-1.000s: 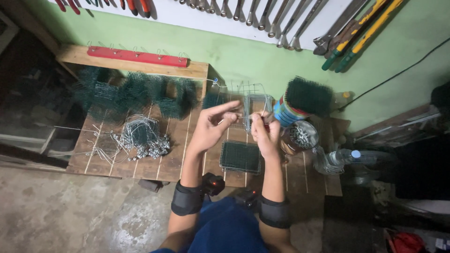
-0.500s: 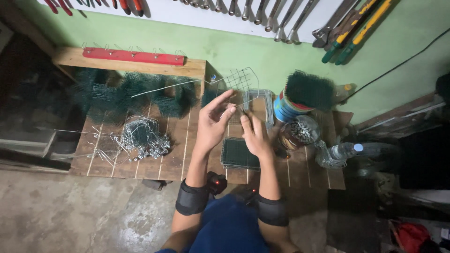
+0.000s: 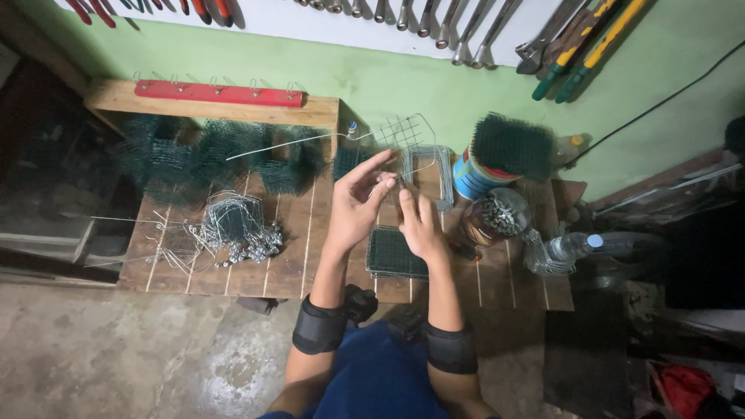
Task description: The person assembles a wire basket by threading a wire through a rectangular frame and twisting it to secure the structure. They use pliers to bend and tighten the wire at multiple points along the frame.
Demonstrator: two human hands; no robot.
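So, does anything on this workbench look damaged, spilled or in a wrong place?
Nothing looks damaged or spilled. The wire pieces lie in a tangled heap on the wooden bench, untidy but contained. The left hand and right hand work on a small wire mesh frame, from which one long wire sticks out sideways.

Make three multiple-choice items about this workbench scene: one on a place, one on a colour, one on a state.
1. Where is the pile of bent wires?
A. left on the bench
B. on the floor
C. on the wall

2. What colour is the bar with hooks?
A. blue
B. red
C. yellow

3. How is the wire mesh piece held?
A. flat on the bench
B. raised by both hands
C. hung on the wall

A: it lies left of the left hand.
B: plainly red.
B: left hand and right hand hold it up.
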